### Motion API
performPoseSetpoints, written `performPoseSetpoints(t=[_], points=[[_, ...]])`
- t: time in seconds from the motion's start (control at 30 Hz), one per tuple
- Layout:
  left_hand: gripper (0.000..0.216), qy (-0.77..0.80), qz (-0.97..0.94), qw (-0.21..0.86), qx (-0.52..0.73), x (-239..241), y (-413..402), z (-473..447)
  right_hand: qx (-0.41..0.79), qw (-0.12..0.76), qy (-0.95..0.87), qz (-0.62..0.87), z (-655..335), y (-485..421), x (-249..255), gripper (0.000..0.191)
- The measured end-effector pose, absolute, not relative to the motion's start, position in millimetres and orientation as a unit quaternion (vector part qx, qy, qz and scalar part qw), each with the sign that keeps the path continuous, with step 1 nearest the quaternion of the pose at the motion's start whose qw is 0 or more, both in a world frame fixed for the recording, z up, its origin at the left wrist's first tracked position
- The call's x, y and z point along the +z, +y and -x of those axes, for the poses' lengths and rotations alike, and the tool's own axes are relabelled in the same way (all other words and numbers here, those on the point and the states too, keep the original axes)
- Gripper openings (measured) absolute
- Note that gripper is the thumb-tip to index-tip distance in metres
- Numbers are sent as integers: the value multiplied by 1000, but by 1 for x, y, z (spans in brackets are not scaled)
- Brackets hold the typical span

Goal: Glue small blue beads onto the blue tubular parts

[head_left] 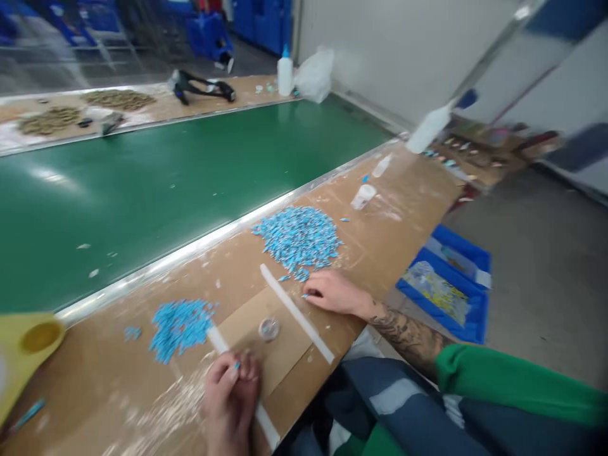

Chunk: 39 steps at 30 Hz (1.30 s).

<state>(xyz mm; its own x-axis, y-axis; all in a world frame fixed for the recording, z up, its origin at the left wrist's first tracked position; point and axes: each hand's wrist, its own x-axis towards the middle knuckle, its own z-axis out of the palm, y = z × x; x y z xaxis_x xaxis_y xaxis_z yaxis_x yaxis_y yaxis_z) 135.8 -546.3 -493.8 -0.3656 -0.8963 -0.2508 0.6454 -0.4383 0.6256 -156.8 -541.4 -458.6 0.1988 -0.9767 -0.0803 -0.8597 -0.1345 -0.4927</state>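
My left hand point(231, 398) is closed near the table's front edge, pinching a small blue piece point(236, 365) at its fingertips; it lies over a white strip point(242, 386). My right hand point(332, 293) rests on the brown tabletop with fingers curled, a tiny blue piece at its fingertips, just below a large heap of blue pieces point(299, 239). A second white strip point(295, 312) lies diagonally beside that hand. A smaller heap of blue pieces point(179, 325) sits left of the left hand. A small round clear cap point(269, 329) lies between the hands.
A green conveyor belt point(166, 183) runs behind the brown worktop point(118, 380). White bottles point(285, 73) point(430, 128) and a small white cup point(363, 196) stand farther along. A blue crate point(446, 285) sits on the floor at right. A yellow object point(26, 351) is at the left edge.
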Motion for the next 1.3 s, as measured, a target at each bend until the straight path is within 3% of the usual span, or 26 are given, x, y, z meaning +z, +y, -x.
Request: performPoseSetpoints(t=[0.37,0.5,0.67,0.73,1.3], points=[[15,-177,-292,508,-791,-472,-538,-126,-110,223,608,754,156,-540,-462,8],[14,-196,-286,510,-787,-478,-537,-129,-220,278,588,727,139,-538,-442,5],[20,-242,-276,518,-772,-486,-536,-133,-415,394,436,695,79,-533,-412,11],[20,-257,-272,521,-767,-486,-534,-135,-437,412,400,693,58,-534,-408,13],[17,-326,-289,497,-751,-471,-522,-144,-406,382,364,746,47,-528,-409,18]])
